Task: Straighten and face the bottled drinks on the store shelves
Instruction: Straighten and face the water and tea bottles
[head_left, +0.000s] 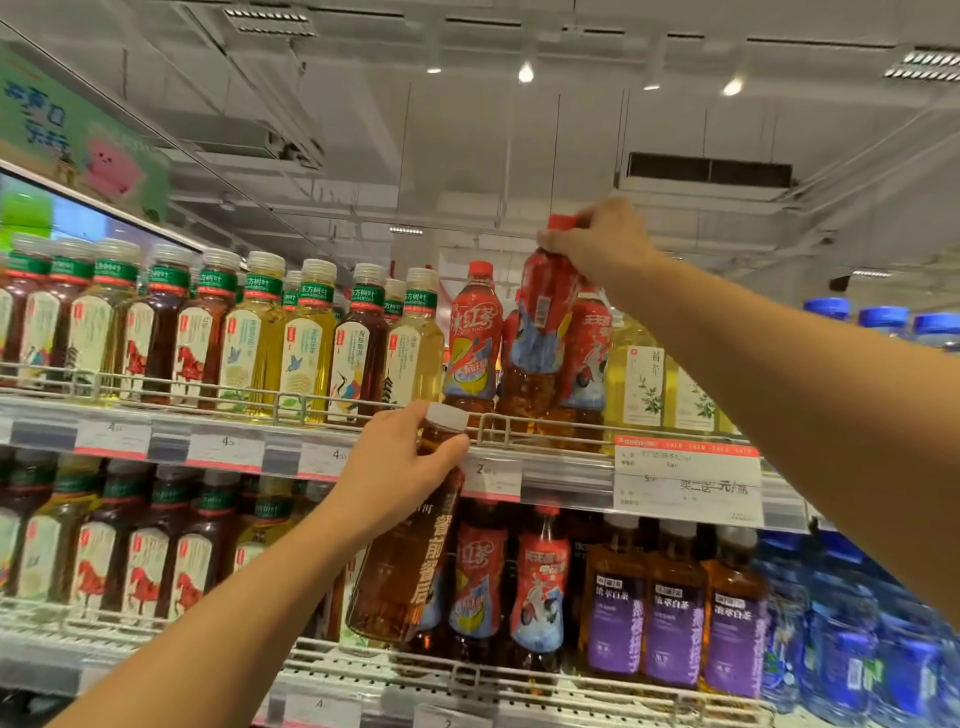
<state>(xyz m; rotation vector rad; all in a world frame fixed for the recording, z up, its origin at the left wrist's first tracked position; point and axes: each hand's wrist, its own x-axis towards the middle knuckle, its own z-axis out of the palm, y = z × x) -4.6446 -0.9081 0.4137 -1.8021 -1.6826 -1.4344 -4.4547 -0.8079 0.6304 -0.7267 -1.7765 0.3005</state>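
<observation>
Nearest me, my left hand (400, 467) has its grip curled round the neck of a tilted brown tea bottle (408, 545) before the lower shelf. Further right, my right hand (597, 241) pinches the red-capped bottle (543, 322) by its neck, raised above the upper shelf rail (545, 423).

Right hand (602, 244) grips red-cap bottle (545, 312) by the neck, raised above upper shelf (561, 467), right of another red-cap bottle (472, 338). Left hand (400, 467) holds tilted tea bottle (410, 545) before lower shelf (519, 680), left of boxy bottles (675, 608).
</observation>
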